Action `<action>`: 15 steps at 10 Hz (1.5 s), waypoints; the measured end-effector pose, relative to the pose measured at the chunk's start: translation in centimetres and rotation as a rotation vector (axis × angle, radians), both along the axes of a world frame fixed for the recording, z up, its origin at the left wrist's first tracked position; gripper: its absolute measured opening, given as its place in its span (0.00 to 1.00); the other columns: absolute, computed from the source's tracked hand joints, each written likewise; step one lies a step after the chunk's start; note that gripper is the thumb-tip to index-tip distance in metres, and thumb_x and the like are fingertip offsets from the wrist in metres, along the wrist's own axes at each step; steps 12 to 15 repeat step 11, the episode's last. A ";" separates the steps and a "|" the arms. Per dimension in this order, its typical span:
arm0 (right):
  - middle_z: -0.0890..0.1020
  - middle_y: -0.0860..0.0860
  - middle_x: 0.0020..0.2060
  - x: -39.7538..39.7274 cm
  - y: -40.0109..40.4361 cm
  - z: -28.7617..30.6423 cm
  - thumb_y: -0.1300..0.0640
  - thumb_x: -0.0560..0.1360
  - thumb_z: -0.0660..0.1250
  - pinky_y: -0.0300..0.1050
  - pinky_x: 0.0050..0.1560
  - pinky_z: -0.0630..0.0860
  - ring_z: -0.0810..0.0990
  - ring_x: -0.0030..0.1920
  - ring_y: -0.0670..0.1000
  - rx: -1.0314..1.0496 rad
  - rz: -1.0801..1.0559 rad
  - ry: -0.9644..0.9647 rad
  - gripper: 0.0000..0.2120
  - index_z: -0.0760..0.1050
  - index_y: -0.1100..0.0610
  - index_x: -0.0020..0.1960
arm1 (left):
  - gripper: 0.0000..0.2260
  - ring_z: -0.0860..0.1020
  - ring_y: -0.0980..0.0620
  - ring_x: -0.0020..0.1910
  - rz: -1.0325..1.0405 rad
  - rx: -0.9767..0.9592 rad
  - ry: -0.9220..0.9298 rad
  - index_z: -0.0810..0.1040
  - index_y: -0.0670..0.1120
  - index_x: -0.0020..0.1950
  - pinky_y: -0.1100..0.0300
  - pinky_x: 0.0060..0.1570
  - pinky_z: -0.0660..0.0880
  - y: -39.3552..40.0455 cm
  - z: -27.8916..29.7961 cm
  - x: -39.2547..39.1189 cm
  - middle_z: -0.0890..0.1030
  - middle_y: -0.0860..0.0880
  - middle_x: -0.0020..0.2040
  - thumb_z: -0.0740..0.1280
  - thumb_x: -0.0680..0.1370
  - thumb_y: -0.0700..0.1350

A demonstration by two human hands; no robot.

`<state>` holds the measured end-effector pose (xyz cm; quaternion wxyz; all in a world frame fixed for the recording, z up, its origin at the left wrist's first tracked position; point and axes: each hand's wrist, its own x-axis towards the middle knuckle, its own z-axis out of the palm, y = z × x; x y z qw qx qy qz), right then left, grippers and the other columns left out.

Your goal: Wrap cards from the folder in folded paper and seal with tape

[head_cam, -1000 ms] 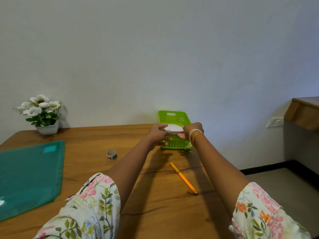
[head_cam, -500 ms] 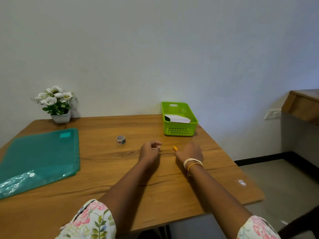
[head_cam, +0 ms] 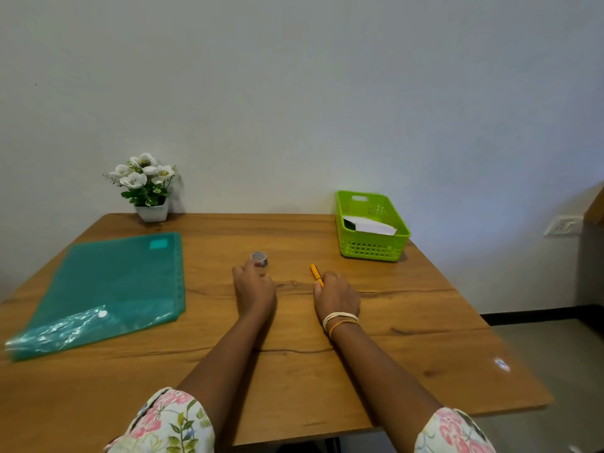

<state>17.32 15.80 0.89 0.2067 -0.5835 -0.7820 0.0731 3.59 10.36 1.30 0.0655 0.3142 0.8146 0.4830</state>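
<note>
While both hands rest near the middle of the wooden table (head_cam: 408,322), I see a few ways this could slip. My left hand (head_cam: 254,291) sits with its fingers loosely curled, and one fingertip reaches up to the small tape roll (head_cam: 259,258) just above it; I cannot tell whether it touches or only nears it. A careless nudge could send that roll off across the bare wood, since it looks light and round. My right hand (head_cam: 336,297) is curled over the lower end of the orange pen (head_cam: 316,274), whose tip pokes out toward the upper left of the knuckles. Whether the fingers actually clasp the pen or merely lie on it is hidden from me. If I lift that hand quickly, I judge the pen might roll toward the table's right edge.

At the left of the frame lies the teal folder (head_cam: 108,289), flat and well apart from either hand, so the cards in it call for a long reach. Upper right of centre stands the green basket (head_cam: 372,248) with a white folded paper packet (head_cam: 376,226) inside; I take it for a wrapped bundle. Reaching across might drag a sleeve over the tape.
</note>
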 end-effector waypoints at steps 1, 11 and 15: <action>0.77 0.55 0.53 -1.8 1.6 -0.1 0.49 0.79 0.60 0.48 0.47 0.75 0.79 0.53 0.58 0.027 0.030 0.019 0.13 0.76 0.55 0.56 | 0.22 0.74 0.44 0.58 0.074 -0.044 -0.045 0.69 0.45 0.68 0.52 0.52 0.74 1.1 0.2 -1.8 0.70 0.43 0.65 0.69 0.75 0.40; 0.75 0.59 0.57 -5.5 10.8 -0.7 0.45 0.74 0.66 0.51 0.57 0.72 0.75 0.59 0.60 0.001 -0.081 0.127 0.22 0.73 0.62 0.58 | 0.29 0.69 0.45 0.67 -0.211 -0.282 0.362 0.60 0.43 0.74 0.53 0.62 0.69 10.0 -0.9 -2.8 0.69 0.44 0.70 0.65 0.78 0.54; 0.75 0.59 0.57 -5.5 10.8 -0.7 0.45 0.74 0.66 0.51 0.57 0.72 0.75 0.59 0.60 0.001 -0.081 0.127 0.22 0.73 0.62 0.58 | 0.29 0.69 0.45 0.67 -0.211 -0.282 0.362 0.60 0.43 0.74 0.53 0.62 0.69 10.0 -0.9 -2.8 0.69 0.44 0.70 0.65 0.78 0.54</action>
